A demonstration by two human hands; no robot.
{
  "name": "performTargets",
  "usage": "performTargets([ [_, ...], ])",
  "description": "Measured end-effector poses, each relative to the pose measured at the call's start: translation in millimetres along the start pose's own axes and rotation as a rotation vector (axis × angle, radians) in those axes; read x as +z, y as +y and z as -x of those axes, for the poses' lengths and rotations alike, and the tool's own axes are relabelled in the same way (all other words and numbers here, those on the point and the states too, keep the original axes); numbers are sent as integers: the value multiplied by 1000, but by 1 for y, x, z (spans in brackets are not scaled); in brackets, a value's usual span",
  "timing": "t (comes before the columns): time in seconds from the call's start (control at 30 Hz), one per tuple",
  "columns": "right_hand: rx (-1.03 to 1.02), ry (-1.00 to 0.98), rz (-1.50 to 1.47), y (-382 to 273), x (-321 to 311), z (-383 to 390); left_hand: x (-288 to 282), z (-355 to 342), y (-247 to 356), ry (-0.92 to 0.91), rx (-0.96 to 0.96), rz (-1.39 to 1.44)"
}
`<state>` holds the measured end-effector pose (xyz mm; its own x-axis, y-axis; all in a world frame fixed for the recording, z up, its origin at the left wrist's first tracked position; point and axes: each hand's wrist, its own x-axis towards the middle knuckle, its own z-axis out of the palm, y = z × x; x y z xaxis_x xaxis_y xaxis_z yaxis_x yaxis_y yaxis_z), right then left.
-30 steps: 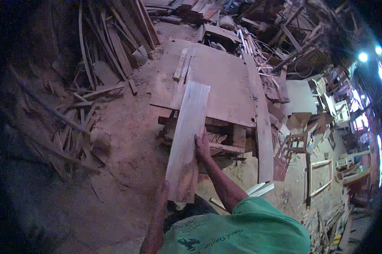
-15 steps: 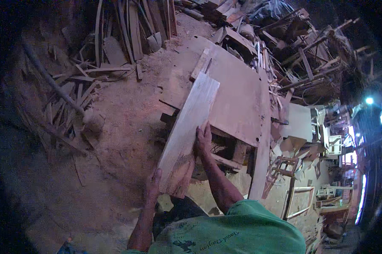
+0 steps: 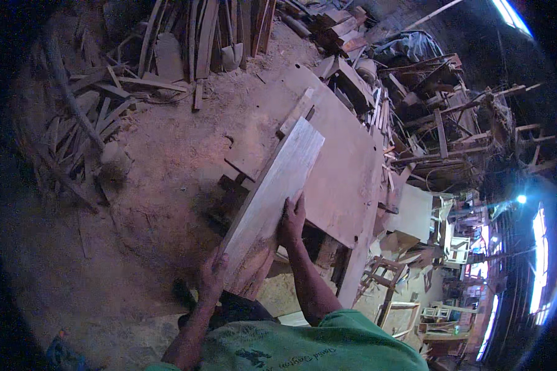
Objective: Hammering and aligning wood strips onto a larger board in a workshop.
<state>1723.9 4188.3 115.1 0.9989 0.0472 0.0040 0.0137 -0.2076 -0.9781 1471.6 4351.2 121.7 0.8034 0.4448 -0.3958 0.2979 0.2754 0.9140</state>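
Observation:
A long pale wooden board (image 3: 275,185) lies slanted over the left side of a flat, dusty worktable (image 3: 340,173), its far end pointing away from me. My left hand (image 3: 212,276) is closed on the board's near left edge. Farther up, my right hand (image 3: 292,224) grips the right edge, fingers on top. Just past the board's far end a narrow wooden strip (image 3: 295,112) sits on the tabletop. Under the board's near end shows a reddish-brown piece of wood (image 3: 252,272); how the two are joined I cannot tell.
Sawdust covers the floor (image 3: 173,161) to the left. Scrap wood (image 3: 99,102) and a shovel (image 3: 231,57) by upright planks stand at the far left. Piled timber (image 3: 439,117) fills the far right. A wooden frame (image 3: 400,318) and a stool-like frame (image 3: 383,272) are at the right.
The whole view has turned and shifted, so more of the lit right side shows. Both hands keep their hold on the board, with the left hand lower in the picture.

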Motion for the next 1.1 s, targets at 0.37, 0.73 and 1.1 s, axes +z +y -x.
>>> performTargets([
  [0.37,100,68,-21,-17,4,-46,35,-47,-1,21,-125,-214],
  [0.73,27,21,-208,-8,-4,-106,86,-107,-17,36,7,38],
  [1.1,-86,17,41,8,-16,-166,109,-141,12,136,80,-279],
])
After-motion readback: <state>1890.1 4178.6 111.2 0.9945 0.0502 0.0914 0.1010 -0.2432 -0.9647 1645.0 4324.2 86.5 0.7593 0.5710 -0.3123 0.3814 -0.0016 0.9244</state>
